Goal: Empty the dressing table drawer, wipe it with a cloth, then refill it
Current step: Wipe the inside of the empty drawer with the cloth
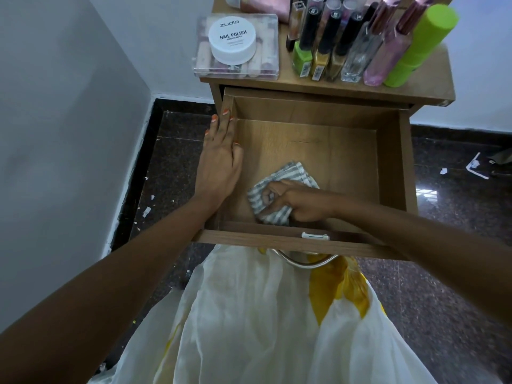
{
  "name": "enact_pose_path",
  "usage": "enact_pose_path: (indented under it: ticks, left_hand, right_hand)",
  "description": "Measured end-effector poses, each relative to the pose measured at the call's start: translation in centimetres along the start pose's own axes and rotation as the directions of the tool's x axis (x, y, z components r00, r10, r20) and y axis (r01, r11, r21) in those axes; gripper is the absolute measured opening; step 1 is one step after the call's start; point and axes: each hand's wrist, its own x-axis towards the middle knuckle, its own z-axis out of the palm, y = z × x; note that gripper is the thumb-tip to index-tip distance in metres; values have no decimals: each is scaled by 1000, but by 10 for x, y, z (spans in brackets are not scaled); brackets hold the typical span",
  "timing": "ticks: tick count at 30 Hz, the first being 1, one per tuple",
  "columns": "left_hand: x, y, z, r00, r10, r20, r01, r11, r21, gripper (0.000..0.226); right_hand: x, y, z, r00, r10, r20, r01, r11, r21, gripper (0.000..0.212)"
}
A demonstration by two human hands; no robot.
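Observation:
The wooden drawer (393,162) of the dressing table is pulled out toward me, and only a cloth lies inside it. My right hand (299,202) presses a grey-and-white striped cloth (277,212) against the drawer floor near the front wall, fingers closed on it. My left hand (221,159) lies flat along the drawer's left wall, fingers stretched toward the back corner. On the table top (360,88) stand several bottles (357,42), a green can (421,45) and a clear box (237,45) with a white nail polish remover tub (232,40) on it.
A metal handle (304,260) hangs from the drawer front above my white and yellow garment (249,314). Grey wall stands at the left. Dark speckled floor (457,217) surrounds the table, with paper scraps at left and right.

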Motion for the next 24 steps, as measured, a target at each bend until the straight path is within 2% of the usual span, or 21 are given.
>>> enact_pose_path:
  ticks: [2,4,6,8,11,17,21,24]
  left_hand:
    - [0,1,0,1000,-1,5,0,1000,7,47]
    - [0,2,-1,1000,4,6,-4,1000,13,49]
    - [0,2,-1,1000,5,8,-5,1000,24,54]
    - [0,2,-2,1000,9,14,-9,1000,27,55]
    - [0,1,-2,1000,16,12,-17,1000,27,53]
    - [-1,1,-1,1000,10,0,-10,999,38,48]
    - [-1,3,-3,1000,21,-5,-21,999,46,48]
    - [-2,4,-4,1000,25,-4,-25,998,55,47]
  right_hand:
    - [15,-4,-3,999,41,-1,-41,995,-93,48]
    - [31,-10,-11,989,148,-17,-149,973,-176,47]
    - [42,-10,-22,972,220,-86,-234,947,-221,44]
    - [45,0,-28,953,249,-171,-287,921,-263,51]
    - [34,16,-35,911,329,-249,-386,892,-233,58]
    - [-18,38,-33,846,474,-243,-519,836,-177,63]
    - [-50,35,-26,777,543,-318,-606,782,-145,64]
    - [-57,18,-27,781,548,-298,-608,776,-166,60]
